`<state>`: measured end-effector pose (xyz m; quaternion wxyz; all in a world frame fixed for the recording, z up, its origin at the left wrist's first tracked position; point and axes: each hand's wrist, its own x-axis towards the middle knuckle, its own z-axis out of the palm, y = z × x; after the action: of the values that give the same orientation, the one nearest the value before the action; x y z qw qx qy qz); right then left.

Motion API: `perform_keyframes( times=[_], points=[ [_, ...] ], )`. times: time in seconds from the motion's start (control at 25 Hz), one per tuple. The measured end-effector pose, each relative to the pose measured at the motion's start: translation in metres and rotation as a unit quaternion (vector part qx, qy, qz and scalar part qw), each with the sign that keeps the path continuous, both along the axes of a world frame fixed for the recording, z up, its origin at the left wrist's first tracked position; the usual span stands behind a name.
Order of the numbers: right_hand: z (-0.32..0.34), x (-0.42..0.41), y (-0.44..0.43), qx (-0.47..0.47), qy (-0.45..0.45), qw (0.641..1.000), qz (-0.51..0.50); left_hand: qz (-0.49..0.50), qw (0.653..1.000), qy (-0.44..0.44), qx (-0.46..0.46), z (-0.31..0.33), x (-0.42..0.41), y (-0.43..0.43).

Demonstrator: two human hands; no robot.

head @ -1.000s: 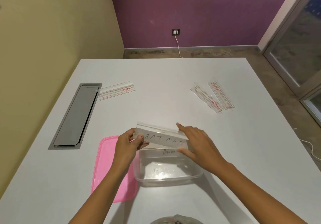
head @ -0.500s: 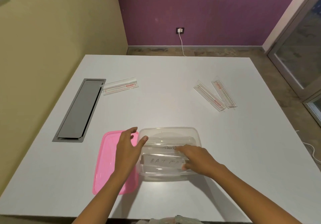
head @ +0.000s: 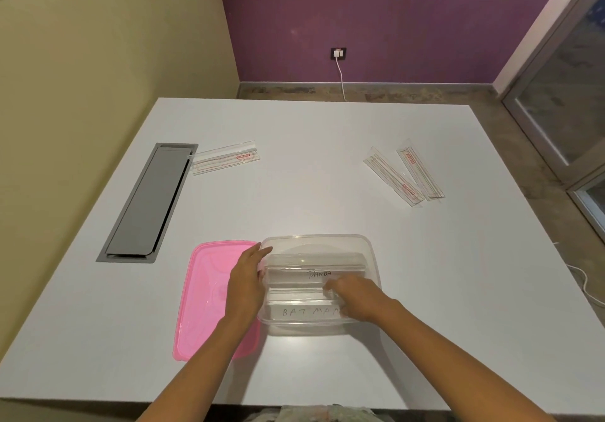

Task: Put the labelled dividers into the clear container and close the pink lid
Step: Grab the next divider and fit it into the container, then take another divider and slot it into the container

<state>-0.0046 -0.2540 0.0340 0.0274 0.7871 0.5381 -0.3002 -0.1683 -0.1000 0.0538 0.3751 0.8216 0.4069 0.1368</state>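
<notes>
1. Clear container (head: 371,251) sits near the table's (head: 311,166) near edge, with the pink lid (head: 209,290) flat just left of it.
2. Two labelled dividers lie inside: "PANDA" divider (head: 314,274) farther, "BATMAN" divider (head: 294,312) nearer.
3. Left hand (head: 245,282) rests open against the container's left wall, gripping nothing.
4. Right hand (head: 357,299) reaches inside, fingers on the "BATMAN" divider; its grip cannot be told.
5. Three more dividers lie far on the table: one at far left (head: 226,158), two at far right (head: 404,173).

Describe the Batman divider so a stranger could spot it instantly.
Start at the clear container on the near part of the white table, beside the pink lid. Inside it, the Batman divider lies nearest the person, with the right hand reaching in over one end. The divider behind it reads PANDA.
</notes>
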Motion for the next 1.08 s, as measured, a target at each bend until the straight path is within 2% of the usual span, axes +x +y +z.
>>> perform_keyframes(
  times=[0.4, 0.56, 0.64, 0.72, 0.88, 1.08],
  points=[
    [0.008, 0.006, -0.013, 0.042, 0.025, 0.998, -0.037, -0.012, 0.998, 0.043, 0.038, -0.001, 0.006, 0.011],
    [0.02, 0.018, -0.014, 0.123, 0.07, 0.987, -0.082, -0.026, 0.998, 0.018, 0.056, 0.004, 0.024, 0.014],
    [0.029, 0.03, -0.008, 0.195, 0.115, 0.964, -0.141, -0.045, 0.997, 0.019, 0.064, 0.003, 0.036, 0.017],
    [0.038, 0.05, 0.003, 0.264, 0.121, 0.935, -0.204, -0.079, 0.994, 0.028, 0.069, 0.002, 0.046, 0.02],
    [0.036, 0.113, 0.024, 0.333, 0.042, 0.895, -0.293, -0.156, 0.983, 0.071, 0.059, 0.0, 0.069, 0.025],
    [0.006, 0.187, 0.04, 0.271, -0.078, 0.89, -0.357, -0.152, 0.986, 0.072, -0.008, -0.002, 0.083, 0.028]
  ],
)
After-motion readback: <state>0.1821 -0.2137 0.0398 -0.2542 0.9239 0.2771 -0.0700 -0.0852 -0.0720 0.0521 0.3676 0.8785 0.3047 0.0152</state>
